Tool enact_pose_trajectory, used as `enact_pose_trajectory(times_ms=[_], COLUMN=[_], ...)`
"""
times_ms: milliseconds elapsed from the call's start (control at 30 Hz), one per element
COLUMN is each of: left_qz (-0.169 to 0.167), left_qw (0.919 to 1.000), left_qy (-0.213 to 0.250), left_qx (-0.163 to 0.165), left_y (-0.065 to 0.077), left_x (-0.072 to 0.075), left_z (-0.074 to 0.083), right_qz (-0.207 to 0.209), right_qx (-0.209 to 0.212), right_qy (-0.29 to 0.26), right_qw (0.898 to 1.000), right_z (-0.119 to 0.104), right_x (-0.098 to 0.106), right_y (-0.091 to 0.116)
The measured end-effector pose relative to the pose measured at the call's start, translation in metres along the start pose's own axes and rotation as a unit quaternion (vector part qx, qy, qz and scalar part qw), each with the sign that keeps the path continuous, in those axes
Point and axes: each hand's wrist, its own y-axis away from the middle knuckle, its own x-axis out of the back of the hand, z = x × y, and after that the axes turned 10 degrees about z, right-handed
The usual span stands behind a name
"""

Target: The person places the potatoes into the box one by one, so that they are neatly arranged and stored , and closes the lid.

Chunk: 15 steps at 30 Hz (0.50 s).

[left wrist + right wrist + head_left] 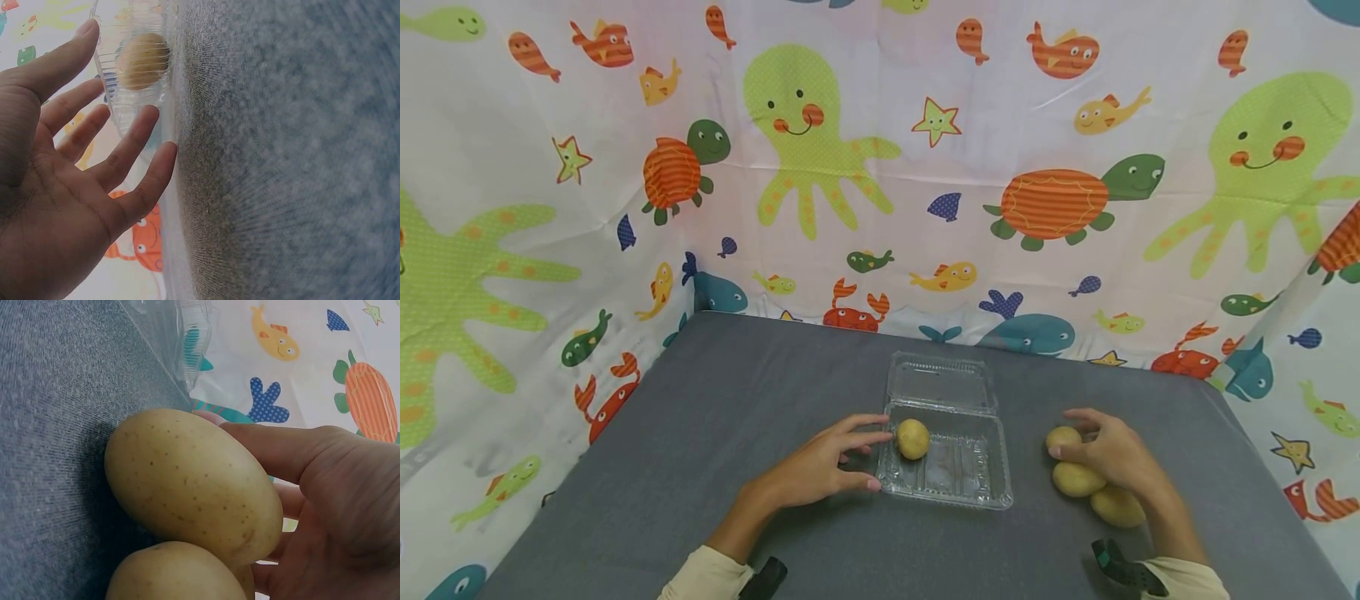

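A clear plastic clamshell container [958, 454] lies with its lid folded back, and one potato [913, 439] sits in the left part of its base. My left hand [820, 467] is at the container's left rim, fingers spread and fairly straight, thumb near the front left corner. On the right, three potatoes lie in a slanting row. My right hand [1108, 450] reaches over them, its thumb and fingers around the farthest potato [1062, 437]. The middle potato [194, 481] fills much of the right wrist view and hides part of that grip. Closest to me is another potato [1117, 507].
The container's lid [940, 381] lies flat on the far side of its base. A grey cloth [760, 358] covers the table. Behind and at both sides hangs a white curtain [880, 108] printed with sea animals.
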Motion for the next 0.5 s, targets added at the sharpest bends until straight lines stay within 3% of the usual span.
enact_pose_trajectory(times_ms=[500], left_qz=[0.001], left_qw=[1.0000], left_qy=[-0.004], left_qx=[-0.002], left_y=[0.0005], left_x=[-0.0001], left_z=[0.0010], right_qz=[0.024], right_qx=[0.003], right_qy=[0.000], right_qw=[1.000], right_z=[0.0001], right_x=[-0.0017], right_y=[-0.0003])
